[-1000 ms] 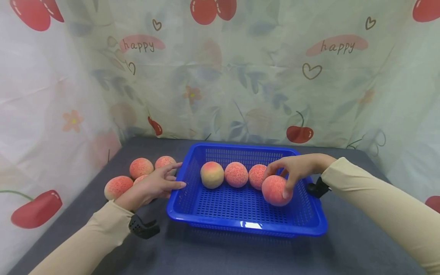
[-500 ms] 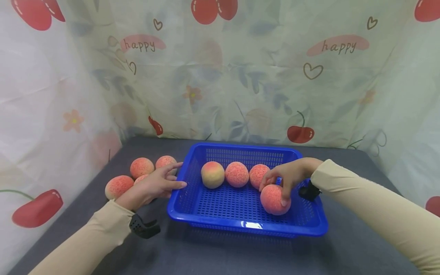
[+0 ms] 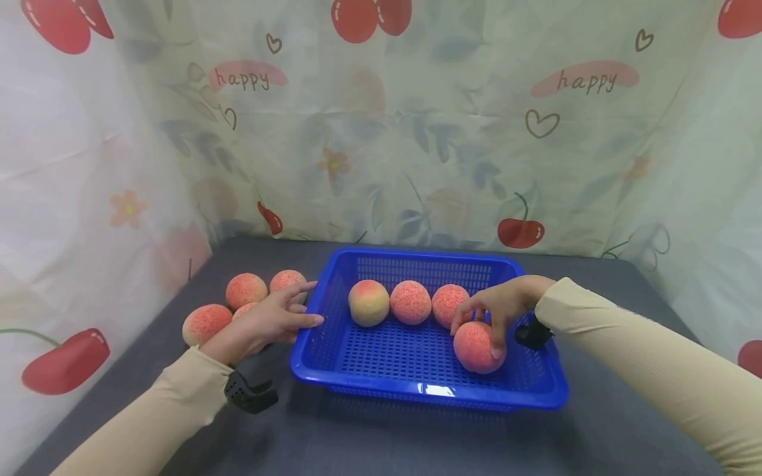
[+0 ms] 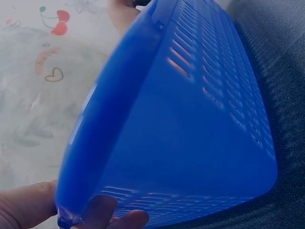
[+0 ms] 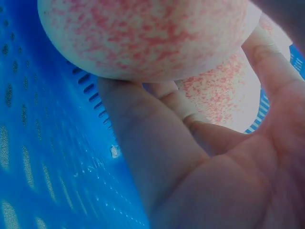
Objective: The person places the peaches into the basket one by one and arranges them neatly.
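My right hand [image 3: 499,305] grips a pinkish-red peach [image 3: 479,348] inside the blue plastic basket [image 3: 428,390], at its right front. In the right wrist view the thumb and fingers reach around the underside of that peach [image 5: 143,38], with the basket's slotted wall [image 5: 57,143] beside it. Three more peaches lie in a row along the basket's middle: a yellowish one [image 3: 368,303], a speckled one [image 3: 411,303] and another [image 3: 449,305] partly behind my right fingers. My left hand [image 3: 275,318] holds the basket's left rim, thumb [image 4: 28,205] on one side and fingers on the other.
Left of the basket, several peaches [image 3: 247,291] lie on the dark tabletop [image 3: 381,443], some partly hidden by my left hand. A printed curtain [image 3: 381,145] encloses the table at the back and both sides.
My right hand has lowered the peach toward the basket's front and floor, then shifted it slightly right. The left hand and the other peaches stay put.
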`<state>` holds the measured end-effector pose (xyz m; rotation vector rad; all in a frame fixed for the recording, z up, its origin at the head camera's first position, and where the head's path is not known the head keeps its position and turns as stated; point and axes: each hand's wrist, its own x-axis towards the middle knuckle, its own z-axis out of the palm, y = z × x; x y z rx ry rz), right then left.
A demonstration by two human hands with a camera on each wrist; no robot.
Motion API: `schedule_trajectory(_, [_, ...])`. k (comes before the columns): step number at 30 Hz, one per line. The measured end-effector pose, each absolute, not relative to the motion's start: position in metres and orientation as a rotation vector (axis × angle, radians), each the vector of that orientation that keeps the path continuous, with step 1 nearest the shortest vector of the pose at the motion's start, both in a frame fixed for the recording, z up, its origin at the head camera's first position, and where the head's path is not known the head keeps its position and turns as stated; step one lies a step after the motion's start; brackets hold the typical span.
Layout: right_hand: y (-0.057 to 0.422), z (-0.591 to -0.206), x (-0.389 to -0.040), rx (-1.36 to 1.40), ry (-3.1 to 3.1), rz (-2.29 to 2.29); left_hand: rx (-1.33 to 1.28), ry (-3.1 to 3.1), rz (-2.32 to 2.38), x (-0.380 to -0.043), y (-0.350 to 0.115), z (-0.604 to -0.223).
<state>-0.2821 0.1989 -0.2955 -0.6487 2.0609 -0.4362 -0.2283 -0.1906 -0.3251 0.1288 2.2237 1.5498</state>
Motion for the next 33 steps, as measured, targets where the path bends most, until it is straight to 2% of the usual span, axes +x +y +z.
schedule_trajectory(33, [0.1972,-0.2967,-0.2796,-0.441,1.996,-0.472,0.142,2.198,1.580,-0.2280,-0.1915,-0.3244])
